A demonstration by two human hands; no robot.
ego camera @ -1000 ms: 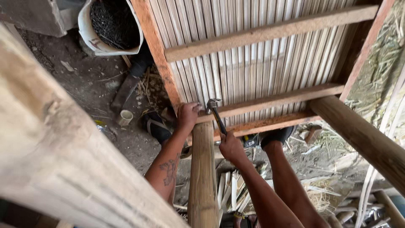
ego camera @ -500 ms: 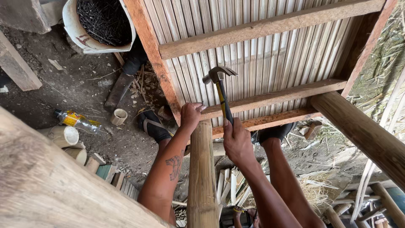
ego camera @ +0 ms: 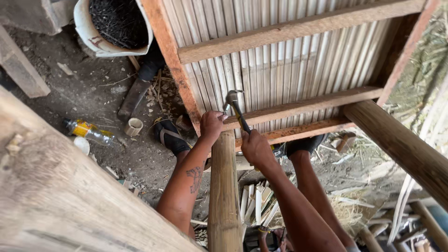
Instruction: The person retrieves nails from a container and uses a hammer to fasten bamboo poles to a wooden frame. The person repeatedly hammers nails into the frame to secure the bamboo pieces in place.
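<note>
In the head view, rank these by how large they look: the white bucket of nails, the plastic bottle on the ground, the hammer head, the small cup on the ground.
1. White bucket
2. Plastic bottle
3. Small cup and hammer head: they look alike, and the hammer sits nearer the camera, so no ranking.

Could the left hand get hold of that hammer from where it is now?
Probably yes. The left hand grips the top of the upright wooden post, right beside the hammer that the right hand holds by the handle. Nothing lies between them; it would only need to let go of the post.
</note>
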